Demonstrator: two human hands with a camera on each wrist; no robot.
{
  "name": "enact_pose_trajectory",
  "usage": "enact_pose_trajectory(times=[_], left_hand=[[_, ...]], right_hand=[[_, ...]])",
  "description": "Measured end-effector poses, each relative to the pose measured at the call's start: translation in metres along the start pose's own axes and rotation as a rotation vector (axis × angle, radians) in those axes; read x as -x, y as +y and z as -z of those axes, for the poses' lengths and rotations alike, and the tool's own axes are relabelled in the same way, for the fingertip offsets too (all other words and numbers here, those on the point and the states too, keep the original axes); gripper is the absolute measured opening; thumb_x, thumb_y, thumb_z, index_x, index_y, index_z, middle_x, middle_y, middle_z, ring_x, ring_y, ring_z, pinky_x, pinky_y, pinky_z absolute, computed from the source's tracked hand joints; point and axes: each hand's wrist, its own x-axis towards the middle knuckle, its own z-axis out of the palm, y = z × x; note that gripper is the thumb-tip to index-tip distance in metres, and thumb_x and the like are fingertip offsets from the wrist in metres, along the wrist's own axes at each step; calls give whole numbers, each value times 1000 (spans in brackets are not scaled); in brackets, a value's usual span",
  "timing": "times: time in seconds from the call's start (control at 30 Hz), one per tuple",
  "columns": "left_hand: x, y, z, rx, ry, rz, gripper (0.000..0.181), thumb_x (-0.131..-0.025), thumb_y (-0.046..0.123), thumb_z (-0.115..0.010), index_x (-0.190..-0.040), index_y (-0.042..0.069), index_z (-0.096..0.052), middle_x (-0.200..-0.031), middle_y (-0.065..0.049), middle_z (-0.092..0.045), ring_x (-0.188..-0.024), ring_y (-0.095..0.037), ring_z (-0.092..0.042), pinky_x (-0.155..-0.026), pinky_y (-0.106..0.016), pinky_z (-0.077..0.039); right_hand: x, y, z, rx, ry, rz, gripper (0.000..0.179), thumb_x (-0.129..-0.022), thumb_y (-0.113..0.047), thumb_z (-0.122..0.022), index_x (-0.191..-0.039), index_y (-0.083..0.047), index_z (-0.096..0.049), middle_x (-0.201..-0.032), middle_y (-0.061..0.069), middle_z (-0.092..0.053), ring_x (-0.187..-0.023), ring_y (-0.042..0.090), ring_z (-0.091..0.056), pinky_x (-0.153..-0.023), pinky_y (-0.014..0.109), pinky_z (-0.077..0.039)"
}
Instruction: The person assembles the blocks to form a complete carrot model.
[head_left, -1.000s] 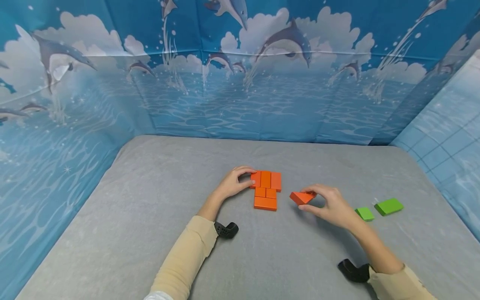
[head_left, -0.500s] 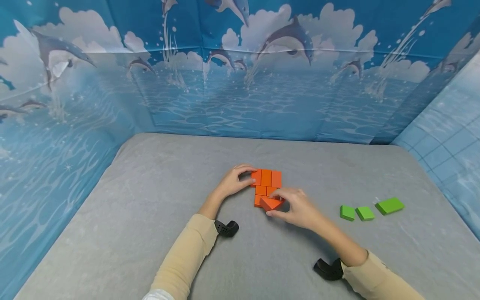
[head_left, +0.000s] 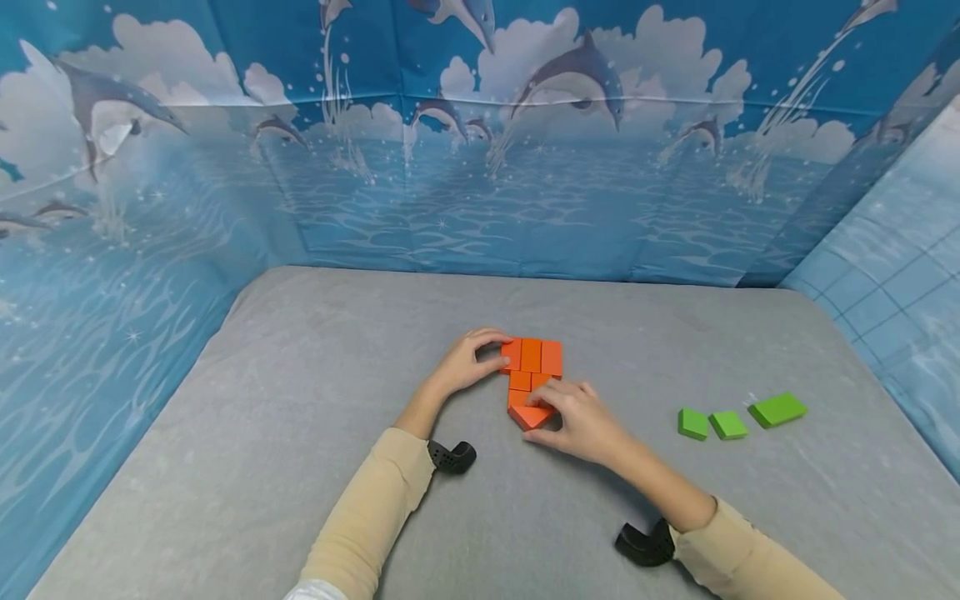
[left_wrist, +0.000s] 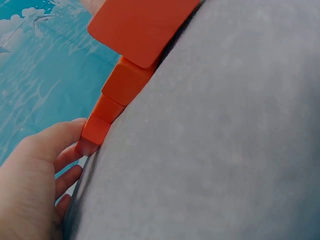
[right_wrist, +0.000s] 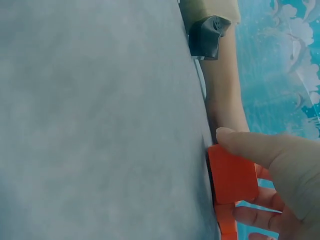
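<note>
Orange blocks lie joined flat in a T-like shape: three upright ones on top, two small ones below, then a wide block (head_left: 517, 398). My left hand (head_left: 467, 364) holds the left side of the top-left orange block (head_left: 512, 353), thumb and fingers around its edge. At the near end, my right hand (head_left: 581, 421) pinches an orange triangular block (head_left: 531, 417) between thumb and fingers, against the wide block. In the right wrist view, my thumb lies over the triangular block's flat side face (right_wrist: 232, 175). That block also fills the top of the left wrist view.
Two small green blocks, one left (head_left: 693, 424) and one right (head_left: 728, 425), lie on the grey cloth-covered table (head_left: 337, 350) at the right. Beside them is a longer green block (head_left: 777, 410). A dolphin-print curtain (head_left: 465, 217) hangs behind the table.
My right hand has carried the orange triangular block leftward and lowered it to the near end of the arrangement. My left hand has stayed in place.
</note>
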Motion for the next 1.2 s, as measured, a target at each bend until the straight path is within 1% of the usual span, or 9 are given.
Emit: enact_pose_trajectory(times=[0.17, 0.4, 0.53, 0.7, 0.87, 0.97, 1.07, 1.2], left_hand=[[0, 1, 0, 2, 4, -7, 34, -85, 23, -66, -118, 11, -62, -125, -7, -55, -120, -22, -46, -103, -39, -33], [-1, 1, -1, 9, 10, -23, 35, -85, 22, -66, -118, 11, -62, -124, -7, -55, -119, -22, -46, -103, -39, -34], [-1, 1, -1, 16, 8, -15, 35, -85, 22, -66, -118, 11, -62, -125, -7, -55, -119, -22, -46, -103, -39, -34], [0, 4, -1, 44, 5, 3, 36, -86, 23, -65, -120, 10, -60, -128, -8, -51, -122, -23, -44, -102, -42, -35], [2, 7, -1, 71, 17, 8, 35, -87, 22, -64, -120, 10, -60, -127, -6, -51, -120, -21, -45, -101, -40, -36], [4, 11, 1, 55, 16, -2, 35, -86, 21, -65, -119, 8, -60, -124, -8, -51, -116, -22, -48, -99, -38, -39], [7, 18, 2, -5, 3, 3, 37, -86, 23, -65, -119, 9, -60, -122, -10, -50, -112, -25, -49, -97, -40, -40], [14, 23, 2, -80, -24, 28, 42, -84, 29, -67, -121, 12, -59, -121, -12, -48, -112, -27, -47, -95, -44, -39]], right_hand=[[0, 0, -1, 12, 13, 0, 37, -67, -36, -80, -93, -16, -64, -85, -6, -56, -78, 11, -53, -73, 35, -36], [0, 1, -1, 20, 10, -8, 38, -67, -38, -80, -94, -16, -64, -83, -6, -54, -76, 11, -51, -74, 37, -37], [1, 1, -1, 19, 7, -8, 38, -67, -38, -79, -94, -16, -63, -83, -6, -54, -76, 11, -52, -74, 37, -37], [1, 2, -2, 21, 3, -10, 38, -67, -37, -80, -94, -16, -63, -85, -5, -56, -78, 12, -53, -73, 37, -37], [1, 1, -2, 14, 1, -8, 38, -68, -37, -79, -94, -16, -63, -85, -5, -55, -78, 11, -52, -72, 34, -36], [1, 1, -3, 1, 0, -6, 37, -68, -37, -79, -94, -16, -63, -85, -6, -55, -78, 11, -52, -71, 33, -36], [1, 2, -3, -11, 1, -7, 37, -68, -36, -79, -94, -16, -63, -85, -6, -55, -78, 10, -52, -72, 33, -36], [1, 2, -4, -16, -1, -6, 37, -68, -36, -79, -94, -16, -63, -85, -6, -55, -78, 10, -52, -73, 34, -37]])
